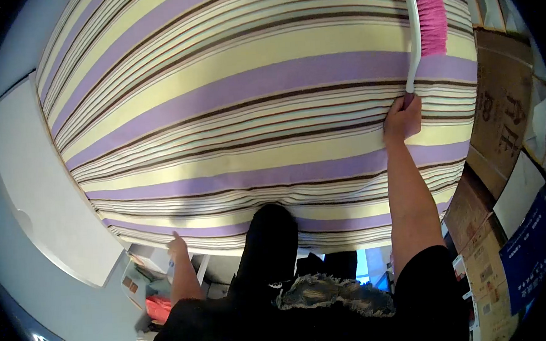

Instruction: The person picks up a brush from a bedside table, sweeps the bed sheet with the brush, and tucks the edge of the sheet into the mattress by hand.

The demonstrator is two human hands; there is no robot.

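My right hand [402,119] is closed round the dark handle end of a brush [414,43] with a white body and pink bristles [431,17]. The brush lies over the right part of a striped sheet [239,135] in yellow, purple and brown, its bristles facing right. Near the sheet's lower left edge is my left hand [177,246], with a finger stretched out and nothing seen in it. One knee [273,223] in dark cloth presses against the sheet's near edge.
Cardboard boxes [501,113] are stacked along the right side, with a blue printed panel [531,251] beside them. A white board [49,184] stands at the left. A red item [159,308] lies at the lower left.
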